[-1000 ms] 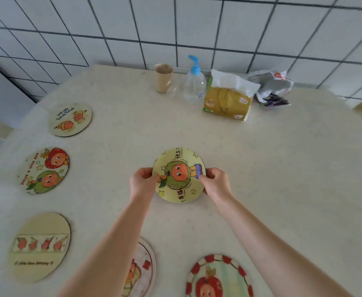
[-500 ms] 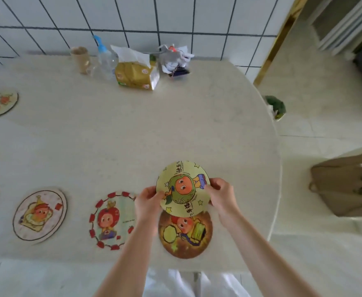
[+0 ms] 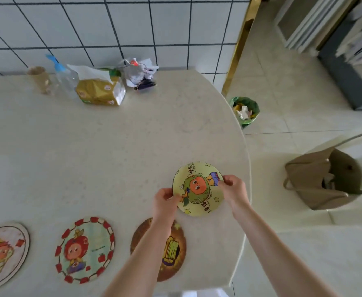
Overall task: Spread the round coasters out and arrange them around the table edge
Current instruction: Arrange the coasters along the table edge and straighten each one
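Observation:
Both hands hold a yellow-green round coaster with an orange-faced cartoon figure, near the table's right edge. My left hand pinches its left rim and my right hand pinches its right rim. Three coasters lie along the near edge of the table: a brown one partly hidden under my left forearm, a red-bordered one, and a pale one at the far left.
At the back by the tiled wall stand a paper cup, a pump bottle, a yellow tissue pack and a crumpled bag. Right of the table, on the floor, are a green-lined bin and a brown handbag.
My view has swung right. Both hands carried the yellow-green coaster from the table's middle to its right side, past the brown coaster.

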`<state>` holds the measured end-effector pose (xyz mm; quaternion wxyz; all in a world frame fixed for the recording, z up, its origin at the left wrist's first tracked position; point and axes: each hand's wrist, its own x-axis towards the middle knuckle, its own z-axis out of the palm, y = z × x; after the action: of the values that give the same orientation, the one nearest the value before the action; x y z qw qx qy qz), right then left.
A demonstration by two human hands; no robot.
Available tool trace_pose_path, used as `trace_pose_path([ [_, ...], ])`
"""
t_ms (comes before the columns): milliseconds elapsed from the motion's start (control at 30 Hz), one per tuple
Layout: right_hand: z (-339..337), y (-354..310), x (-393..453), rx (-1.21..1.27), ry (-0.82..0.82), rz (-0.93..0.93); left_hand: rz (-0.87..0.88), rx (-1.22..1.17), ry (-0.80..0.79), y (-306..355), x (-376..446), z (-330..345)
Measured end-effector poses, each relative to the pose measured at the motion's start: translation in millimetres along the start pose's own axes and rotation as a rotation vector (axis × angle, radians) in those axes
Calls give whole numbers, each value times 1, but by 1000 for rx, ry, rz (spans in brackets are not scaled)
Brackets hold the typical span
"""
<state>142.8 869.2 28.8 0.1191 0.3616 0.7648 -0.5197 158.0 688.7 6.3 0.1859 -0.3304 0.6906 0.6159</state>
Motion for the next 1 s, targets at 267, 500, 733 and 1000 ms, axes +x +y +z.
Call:
trace_pose_path([
  [267, 4, -15, 31, -146, 6, 52, -77, 109, -17, 6, 33, 10],
  [500, 6, -24, 38, -50, -6, 9, 41, 105, -35, 34, 57, 11],
  [733, 0, -67, 62, 66, -76, 1, 82, -6, -33, 83, 82, 19],
  [1000, -5, -132, 134, 56, -163, -36, 121, -60, 17, 147, 136, 49],
])
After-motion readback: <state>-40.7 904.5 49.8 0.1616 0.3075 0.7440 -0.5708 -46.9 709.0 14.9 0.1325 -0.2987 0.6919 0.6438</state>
